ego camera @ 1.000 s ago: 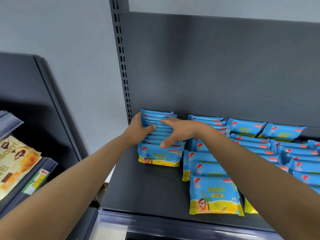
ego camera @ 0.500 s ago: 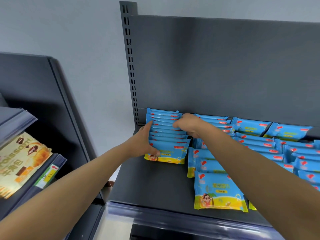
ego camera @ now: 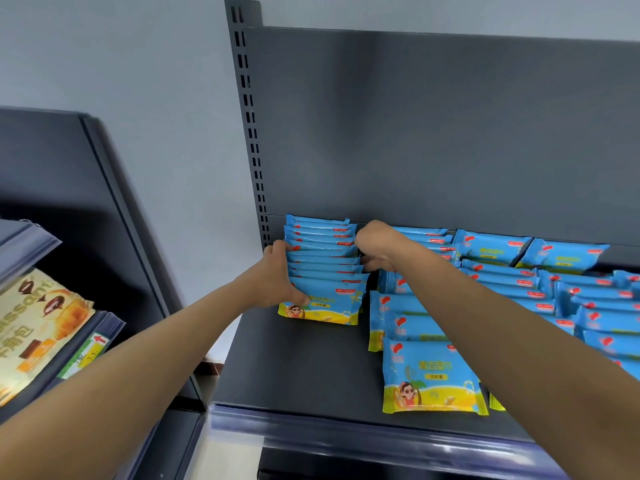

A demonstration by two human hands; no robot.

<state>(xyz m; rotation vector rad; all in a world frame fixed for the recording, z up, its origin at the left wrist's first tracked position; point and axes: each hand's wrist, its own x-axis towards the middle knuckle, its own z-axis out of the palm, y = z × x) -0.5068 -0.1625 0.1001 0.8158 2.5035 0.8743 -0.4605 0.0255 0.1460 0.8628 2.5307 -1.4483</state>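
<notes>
Squaring the wet-wipe pack row (ego camera: 323, 268)
Your left hand (ego camera: 277, 277) and right hand (ego camera: 375, 245) clamp its sides; squeeze evenly inward

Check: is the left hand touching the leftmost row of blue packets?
Touching. Head view shows the left hand clasping the row of blue packets.

Glossy plastic packets (ego camera: 323, 268) stand on a matt metal shelf (ego camera: 298, 368).

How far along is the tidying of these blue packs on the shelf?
Done: the leftmost row looks evenly lined up, pack behind pack. In hand: the left hand and the right hand hold its two sides. Left: the next row lies staggered and loose.
</notes>
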